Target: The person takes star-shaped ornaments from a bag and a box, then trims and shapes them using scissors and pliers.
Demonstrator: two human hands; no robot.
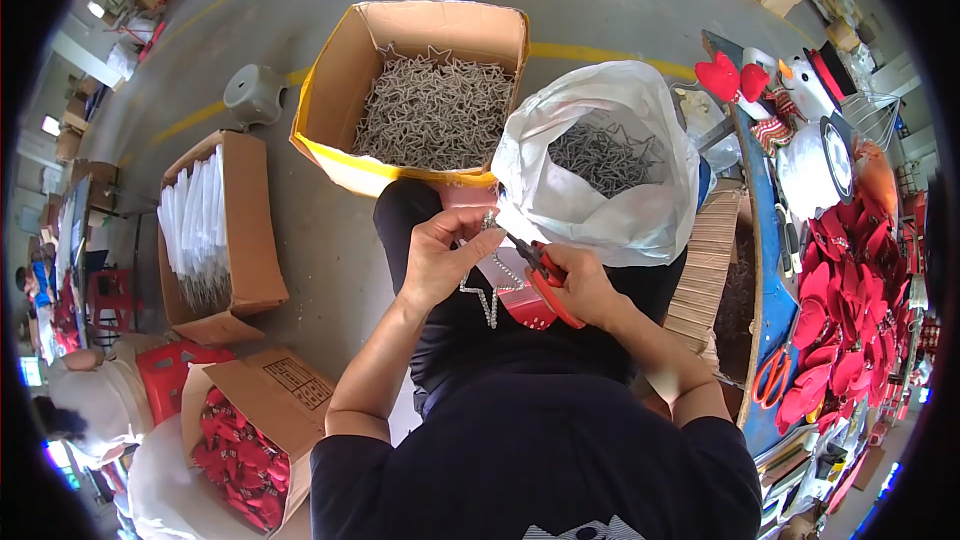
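Observation:
My left hand point(449, 254) pinches a silvery, beaded-looking star outline point(490, 302) by its top, above my lap. Red-handled pliers point(546, 275) are gripped in my right hand point(586, 286), with their dark jaws up against the star near my left fingertips. The exact contact of the jaws is too small to make out. Just beyond my hands stands a cardboard box point(318, 130) filled with similar star outlines point(436, 112). To its right, a white plastic bag point(530, 155) holds more wire stars point(606, 158), darker in tone.
At left, a carton point(255, 230) holds white plastic-wrapped items, and another box point(290, 390) contains red pieces. A grey stool point(254, 95) stands behind. The blue table point(765, 310) on the right carries red fabric pieces point(845, 310), orange-handled scissors point(772, 376) and a snowman figure point(805, 90).

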